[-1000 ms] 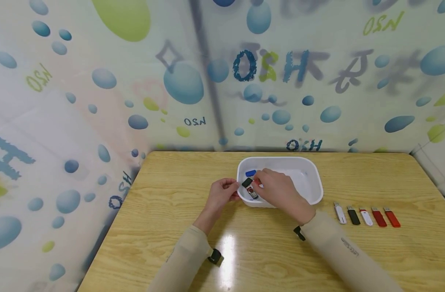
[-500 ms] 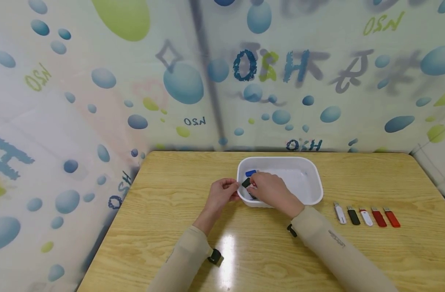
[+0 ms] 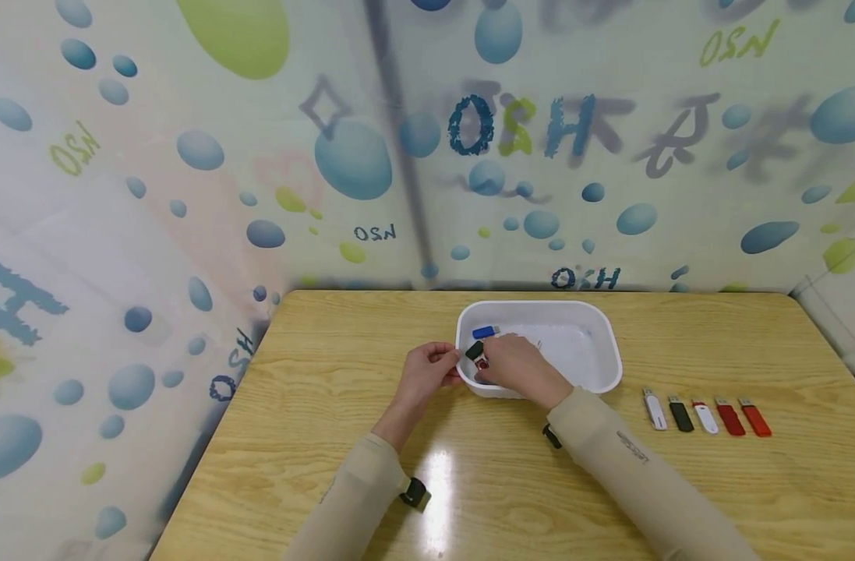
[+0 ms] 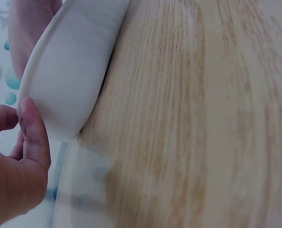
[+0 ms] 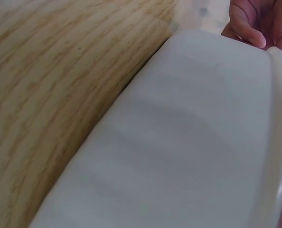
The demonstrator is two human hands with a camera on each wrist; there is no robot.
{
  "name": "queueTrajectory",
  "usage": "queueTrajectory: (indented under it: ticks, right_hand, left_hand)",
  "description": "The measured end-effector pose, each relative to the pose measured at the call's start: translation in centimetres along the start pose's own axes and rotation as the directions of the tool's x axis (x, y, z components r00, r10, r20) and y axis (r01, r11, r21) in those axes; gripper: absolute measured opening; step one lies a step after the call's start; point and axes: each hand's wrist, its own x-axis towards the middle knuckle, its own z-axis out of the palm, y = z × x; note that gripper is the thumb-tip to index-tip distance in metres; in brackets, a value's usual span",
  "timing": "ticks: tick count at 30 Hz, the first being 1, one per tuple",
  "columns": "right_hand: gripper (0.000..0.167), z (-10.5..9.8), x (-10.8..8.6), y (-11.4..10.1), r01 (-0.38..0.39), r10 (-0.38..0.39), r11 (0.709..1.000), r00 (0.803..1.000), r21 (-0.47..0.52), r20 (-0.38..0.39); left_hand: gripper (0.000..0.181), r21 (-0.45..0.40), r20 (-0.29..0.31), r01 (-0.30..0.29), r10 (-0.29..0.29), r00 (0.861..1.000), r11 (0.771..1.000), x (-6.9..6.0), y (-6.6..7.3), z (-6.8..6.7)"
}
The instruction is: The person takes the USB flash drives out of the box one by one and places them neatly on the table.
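The left hand (image 3: 429,369) pinches the white tub (image 3: 577,347) at its left rim; inside, the right hand (image 3: 521,365) bends its fingers by a red-marked USB stick (image 3: 482,363), grip impossible to tell.

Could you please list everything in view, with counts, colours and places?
Table: one, light wood, beneath the bin
Bin: one, white, on the table
Blue stick: one, blue, bin's left end
Dark stick: one, blackish, beside the blue one
Patterned stick: one, red and white, partly hidden by a hand
Row of USB sticks: five, white, black, white-and-red, dark red, bright red, right of the bin
Backdrop: pale with blue and green drops, behind the table
Sleeves: two, beige, on both arms
Left hand: one, pinching the bin's rim
Right hand: one, inside the bin
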Motion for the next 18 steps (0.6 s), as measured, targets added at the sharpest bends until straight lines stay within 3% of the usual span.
queueTrajectory:
  ticks: [18]
  right_hand:
    - [0.024,0.33,0.55,0.11,0.009,-0.009,0.999,1.000,0.032,-0.006]
  left_hand:
    - [0.025,-0.015,0.005,-0.026,0.026,1.000,1.000,0.15,-0.30,-0.02]
